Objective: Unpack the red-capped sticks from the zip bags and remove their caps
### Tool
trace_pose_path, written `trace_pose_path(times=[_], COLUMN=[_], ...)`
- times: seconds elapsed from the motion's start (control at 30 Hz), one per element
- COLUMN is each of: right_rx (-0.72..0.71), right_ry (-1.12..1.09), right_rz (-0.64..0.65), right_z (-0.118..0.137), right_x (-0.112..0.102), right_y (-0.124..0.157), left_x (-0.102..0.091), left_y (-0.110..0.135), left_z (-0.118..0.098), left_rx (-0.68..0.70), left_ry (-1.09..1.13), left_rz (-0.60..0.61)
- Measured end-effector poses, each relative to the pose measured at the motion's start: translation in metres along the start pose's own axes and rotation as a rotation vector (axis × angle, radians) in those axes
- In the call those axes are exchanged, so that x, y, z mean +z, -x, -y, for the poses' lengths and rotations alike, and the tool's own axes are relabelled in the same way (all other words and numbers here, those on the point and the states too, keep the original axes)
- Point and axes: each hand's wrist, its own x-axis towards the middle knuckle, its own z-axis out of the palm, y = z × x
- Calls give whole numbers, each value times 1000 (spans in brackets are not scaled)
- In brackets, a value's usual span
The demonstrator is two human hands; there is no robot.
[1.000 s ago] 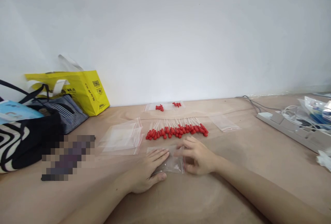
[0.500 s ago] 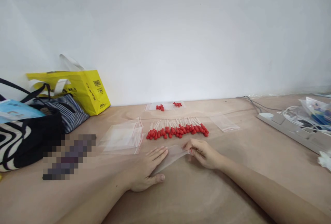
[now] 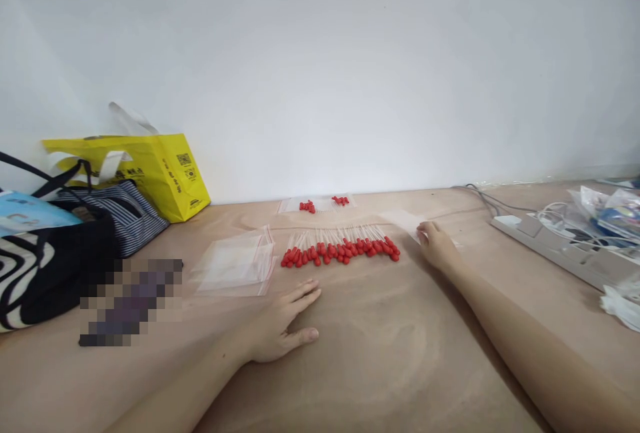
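Note:
My right hand (image 3: 437, 245) pinches the edge of a clear zip bag (image 3: 400, 221), to the right of a row of white sticks with red tips (image 3: 345, 250). That bag hangs over the spot of another clear bag, which it mostly hides. Flat on the table, my left hand (image 3: 283, 326) rests with its fingers apart and nothing in it. Just beyond its fingertips lies the red-tipped row. A stack of clear zip bags with red seal lines (image 3: 235, 263) is left of the row. Farther back, bags holding red-tipped sticks (image 3: 323, 205) lie near the wall.
A yellow bag (image 3: 185, 180), a striped pouch (image 3: 135, 213) and a black-and-white bag (image 3: 55, 273) crowd the left side. A blurred-out dark object (image 3: 133, 303) lies before them. To the right are a power strip (image 3: 550, 253) with cables, plastic packets (image 3: 615, 213) and crumpled tissue (image 3: 623, 306).
My right hand has carried the zip bag away from my left hand, to the right and farther back, near the other bag there. My left hand stays on the table.

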Motion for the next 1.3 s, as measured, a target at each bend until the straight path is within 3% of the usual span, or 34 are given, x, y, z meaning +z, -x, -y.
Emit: trace_pose_path(times=[0.13,0.23,0.33,0.5,0.63,0.87,1.03,1.3], right_rx=[-10,-45,-157,-455,-479,-419,-447,-407], right_ry=[69,72,-10,-113,-15,76,32,28], right_rz=[62,16,-29,126,171,223,220,224], right_z=[-9,1,30,99,128,125,123,125], right_x=[2,-5,-11,-6,10,32,41,48], right_y=[3,2,6,31,38,16,9,2], left_x=[-1,-3,-2,4,3,1,-1,-6], left_y=[1,1,-1,-14,-30,-69,-91,-102], left_z=[0,-4,-7,1,11,27,29,33], left_rx=[-9,-28,-29,10,32,-83,-202,-191], left_ry=[7,14,39,-32,-241,-355,-375,-339], left_rz=[3,1,-35,-199,-389,-471,-446,-462])
